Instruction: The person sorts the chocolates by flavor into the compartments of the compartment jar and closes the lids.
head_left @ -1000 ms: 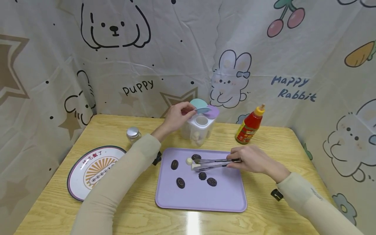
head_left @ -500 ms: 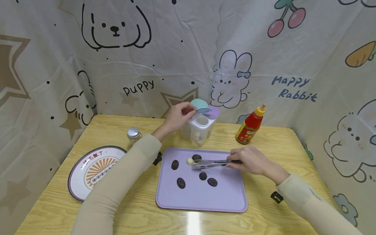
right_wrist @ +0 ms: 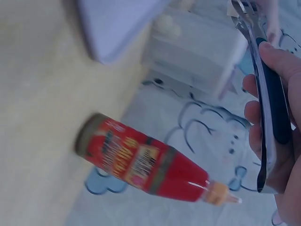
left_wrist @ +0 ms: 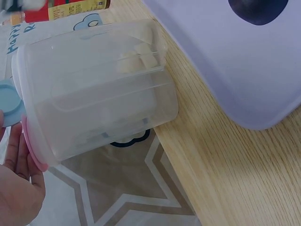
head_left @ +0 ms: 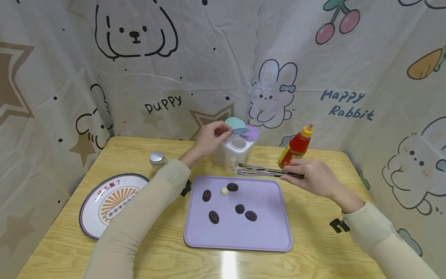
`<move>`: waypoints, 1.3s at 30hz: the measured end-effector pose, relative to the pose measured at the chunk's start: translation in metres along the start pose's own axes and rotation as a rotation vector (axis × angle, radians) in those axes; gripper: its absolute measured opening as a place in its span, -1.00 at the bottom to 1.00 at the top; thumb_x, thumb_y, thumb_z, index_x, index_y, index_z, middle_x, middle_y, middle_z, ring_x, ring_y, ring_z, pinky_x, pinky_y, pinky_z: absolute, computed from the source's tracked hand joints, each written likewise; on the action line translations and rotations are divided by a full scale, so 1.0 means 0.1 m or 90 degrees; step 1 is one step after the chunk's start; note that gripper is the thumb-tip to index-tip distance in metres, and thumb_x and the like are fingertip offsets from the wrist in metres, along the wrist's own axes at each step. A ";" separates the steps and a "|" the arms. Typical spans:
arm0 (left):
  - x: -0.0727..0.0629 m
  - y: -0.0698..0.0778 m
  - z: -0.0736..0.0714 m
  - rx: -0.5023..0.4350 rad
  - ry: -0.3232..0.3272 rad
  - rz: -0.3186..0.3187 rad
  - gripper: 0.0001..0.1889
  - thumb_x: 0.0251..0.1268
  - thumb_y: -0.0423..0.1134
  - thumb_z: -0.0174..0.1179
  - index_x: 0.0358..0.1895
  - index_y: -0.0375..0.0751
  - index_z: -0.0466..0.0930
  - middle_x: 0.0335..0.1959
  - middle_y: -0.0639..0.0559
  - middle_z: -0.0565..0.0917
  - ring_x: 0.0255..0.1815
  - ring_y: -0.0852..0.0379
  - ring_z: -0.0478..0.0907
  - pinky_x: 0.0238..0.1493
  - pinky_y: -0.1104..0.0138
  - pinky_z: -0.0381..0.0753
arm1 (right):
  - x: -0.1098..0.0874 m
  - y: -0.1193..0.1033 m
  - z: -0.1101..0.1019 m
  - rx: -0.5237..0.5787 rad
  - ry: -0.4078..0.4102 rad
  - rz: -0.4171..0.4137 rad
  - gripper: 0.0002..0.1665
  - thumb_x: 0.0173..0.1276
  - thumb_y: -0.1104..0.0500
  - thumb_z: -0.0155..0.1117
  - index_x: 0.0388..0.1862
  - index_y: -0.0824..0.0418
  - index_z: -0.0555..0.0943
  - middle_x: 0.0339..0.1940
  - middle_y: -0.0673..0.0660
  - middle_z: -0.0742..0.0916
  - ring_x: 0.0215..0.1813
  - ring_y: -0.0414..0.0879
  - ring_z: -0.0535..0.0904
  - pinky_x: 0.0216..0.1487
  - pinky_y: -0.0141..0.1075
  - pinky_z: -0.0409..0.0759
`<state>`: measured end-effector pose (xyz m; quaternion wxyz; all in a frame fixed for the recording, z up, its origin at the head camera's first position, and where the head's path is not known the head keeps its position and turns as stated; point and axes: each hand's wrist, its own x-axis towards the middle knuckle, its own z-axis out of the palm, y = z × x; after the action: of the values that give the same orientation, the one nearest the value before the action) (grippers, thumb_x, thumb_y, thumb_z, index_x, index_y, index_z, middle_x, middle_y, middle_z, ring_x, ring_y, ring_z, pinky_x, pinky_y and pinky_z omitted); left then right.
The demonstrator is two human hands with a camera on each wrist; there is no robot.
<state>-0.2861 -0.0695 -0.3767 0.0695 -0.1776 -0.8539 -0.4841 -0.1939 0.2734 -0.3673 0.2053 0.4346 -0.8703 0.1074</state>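
Tongs (right_wrist: pixel 270 94) are gripped by the right hand (head_left: pixel 311 177), the blue lid (head_left: pixel 241 131) by the left hand (head_left: pixel 210 137); through slackened squeeze, the apparent white piece (right_wrist: pixel 232 9) could be dropped.

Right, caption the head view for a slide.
Left hand holds open a blue canister lid; right hand grips metal tongs near a lilac tray of chocolates.

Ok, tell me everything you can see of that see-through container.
The container stands upright on the table beyond the tray. Its cloudy, see-through walls look plastic. Its whitish top shows a round opening, with a teal lid and a purple lid behind; the left hand pinches the raised blue lid. Pale pieces lie low in its front compartment.
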 end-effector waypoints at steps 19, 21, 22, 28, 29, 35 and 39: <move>0.00 -0.01 0.00 0.000 0.000 -0.006 -0.83 0.54 -0.20 0.27 0.02 -0.19 0.71 0.02 -0.12 0.79 0.00 -0.03 0.68 0.14 0.14 0.70 | 0.49 0.36 -0.14 -0.023 0.028 0.044 -0.80 0.21 0.19 0.62 -0.18 0.20 0.86 -0.37 0.05 0.82 -0.60 -0.31 0.46 -0.62 -0.43 0.33; 0.00 -0.01 0.00 0.000 -0.001 -0.007 -0.83 0.55 -0.20 0.27 0.02 -0.18 0.71 0.02 -0.11 0.79 0.01 -0.03 0.68 0.15 0.14 0.70 | 0.50 0.38 -0.12 -0.025 0.027 0.051 -0.79 0.23 0.18 0.61 -0.17 0.20 0.86 -0.33 0.05 0.84 -0.58 -0.31 0.48 -0.60 -0.42 0.36; 0.00 -0.01 0.00 0.000 -0.002 -0.008 -0.83 0.55 -0.19 0.27 0.02 -0.18 0.71 0.03 -0.11 0.78 0.01 -0.03 0.68 0.15 0.14 0.69 | 0.51 0.39 -0.11 -0.025 0.025 0.055 -0.80 0.24 0.17 0.61 -0.16 0.19 0.86 -0.34 0.05 0.83 -0.59 -0.30 0.47 -0.60 -0.41 0.35; 0.00 0.00 0.00 0.000 -0.004 -0.009 -0.83 0.56 -0.18 0.25 0.03 -0.17 0.70 0.04 -0.11 0.78 0.03 -0.03 0.68 0.18 0.12 0.69 | 0.52 0.39 -0.11 -0.030 0.010 0.066 -0.73 0.24 0.12 0.61 -0.12 0.20 0.86 -0.33 0.05 0.82 -0.58 -0.29 0.45 -0.59 -0.41 0.34; 0.00 0.00 0.00 0.000 -0.004 -0.009 -0.82 0.56 -0.18 0.25 0.03 -0.17 0.70 0.04 -0.11 0.78 0.04 -0.03 0.68 0.18 0.12 0.69 | 0.51 0.38 -0.11 -0.032 0.008 0.069 -0.72 0.24 0.12 0.61 -0.11 0.21 0.85 -0.33 0.06 0.82 -0.58 -0.30 0.44 -0.58 -0.41 0.33; -0.01 0.00 0.00 0.002 -0.003 -0.008 -0.83 0.56 -0.19 0.26 0.02 -0.17 0.71 0.02 -0.10 0.78 0.00 -0.02 0.66 0.13 0.15 0.69 | 0.40 0.30 -0.15 -0.037 0.003 0.066 -0.69 0.17 0.10 0.65 -0.13 0.18 0.85 -0.35 0.06 0.81 -0.59 -0.31 0.42 -0.58 -0.42 0.34; -0.01 -0.01 0.00 0.006 -0.002 -0.002 -0.83 0.55 -0.19 0.26 0.01 -0.17 0.71 0.00 -0.10 0.78 -0.03 -0.01 0.66 0.09 0.19 0.68 | 0.29 0.20 -0.14 -0.029 -0.002 0.045 -0.66 0.32 -0.11 0.55 -0.17 0.13 0.85 -0.37 0.01 0.79 -0.53 -0.32 0.47 -0.53 -0.44 0.41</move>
<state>-0.2859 -0.0698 -0.3774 0.0680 -0.1765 -0.8567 -0.4800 -0.2220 0.2701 -0.3421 0.2097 0.3990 -0.8877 0.0939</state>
